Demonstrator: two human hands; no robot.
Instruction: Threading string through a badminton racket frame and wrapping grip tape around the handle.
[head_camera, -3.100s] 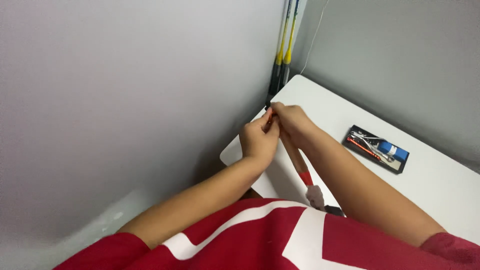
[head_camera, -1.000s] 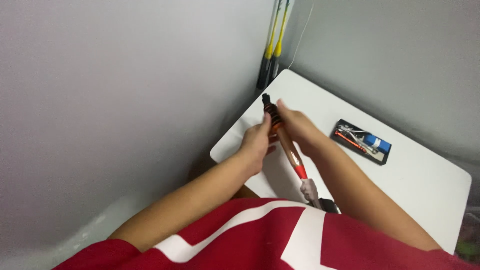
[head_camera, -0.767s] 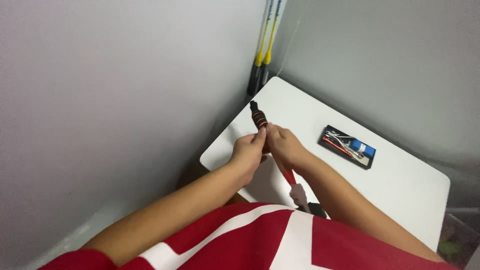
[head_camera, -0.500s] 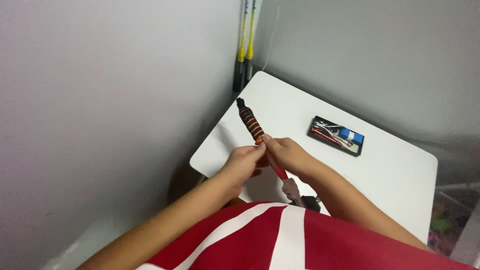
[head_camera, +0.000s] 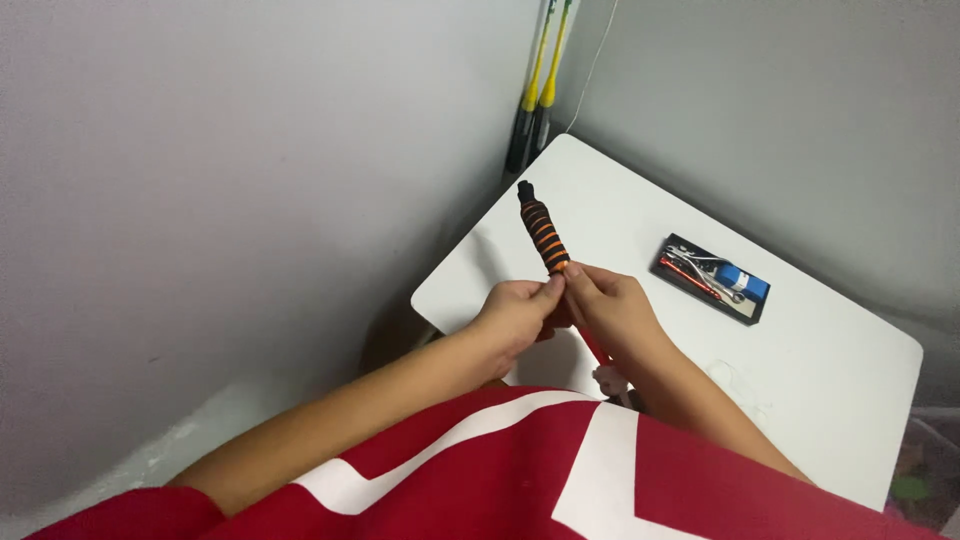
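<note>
Both hands meet over the white table (head_camera: 840, 380): the left hand (head_camera: 515, 320) and the right hand (head_camera: 610, 305) pinch a racket handle (head_camera: 543, 232) wrapped in black and orange bands, which points up and away from the person. A small black tray (head_camera: 712, 279) with tools lies near, to the right. Two yellow and black shafts (head_camera: 535, 90) stand in the wall corner.

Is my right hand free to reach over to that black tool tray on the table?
Probably not yet: the right hand grips the racket handle. Bare table lies between it and the tray.
</note>
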